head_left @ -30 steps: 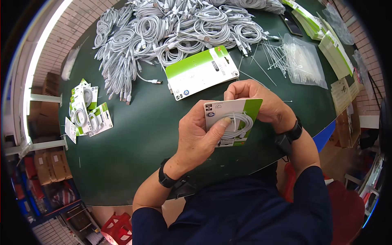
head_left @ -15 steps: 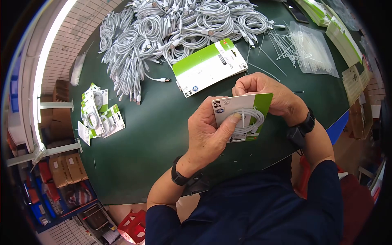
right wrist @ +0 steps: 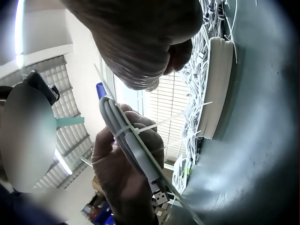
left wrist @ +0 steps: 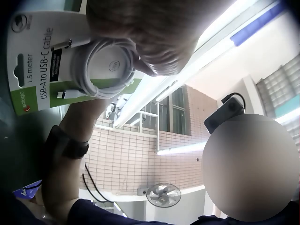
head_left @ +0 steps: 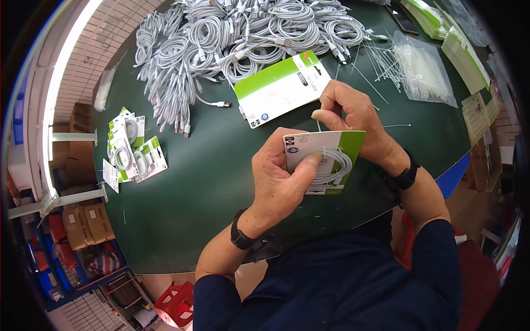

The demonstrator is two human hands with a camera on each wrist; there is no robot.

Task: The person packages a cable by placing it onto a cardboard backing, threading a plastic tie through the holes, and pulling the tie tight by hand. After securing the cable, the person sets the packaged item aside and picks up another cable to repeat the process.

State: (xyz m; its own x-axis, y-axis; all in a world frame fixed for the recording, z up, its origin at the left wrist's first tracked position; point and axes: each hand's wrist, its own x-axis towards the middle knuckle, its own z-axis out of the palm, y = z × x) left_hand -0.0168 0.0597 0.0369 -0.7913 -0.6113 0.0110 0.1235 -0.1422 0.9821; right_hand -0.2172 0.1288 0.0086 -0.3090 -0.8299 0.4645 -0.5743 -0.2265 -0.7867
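The left hand (head_left: 279, 179) grips a white-and-green card (head_left: 292, 142), its thumb over a coiled white cable (head_left: 338, 165) on the front. In the left wrist view the card (left wrist: 35, 89) and coil (left wrist: 101, 70) lie below the left hand (left wrist: 145, 33). A thin white tie (right wrist: 176, 117) pokes out behind the card in the right wrist view. The right hand (head_left: 356, 118) is above the card's top edge, fingers bent and thumb near the tie's end; in the right wrist view the right hand (right wrist: 140, 37) and the tie are apart.
A heap of grey-white cables (head_left: 221, 38) covers the far table. A stack of cards (head_left: 281, 91) lies before it. Packed cards (head_left: 127, 149) are at left. A bag of ties (head_left: 422, 69), a phone (head_left: 403, 19) and more cards (head_left: 464, 58) are at right.
The right hand has risen off the back of the card, and its thumb and forefinger have moved apart. The left hand has kept its grip. The view has shifted slightly.
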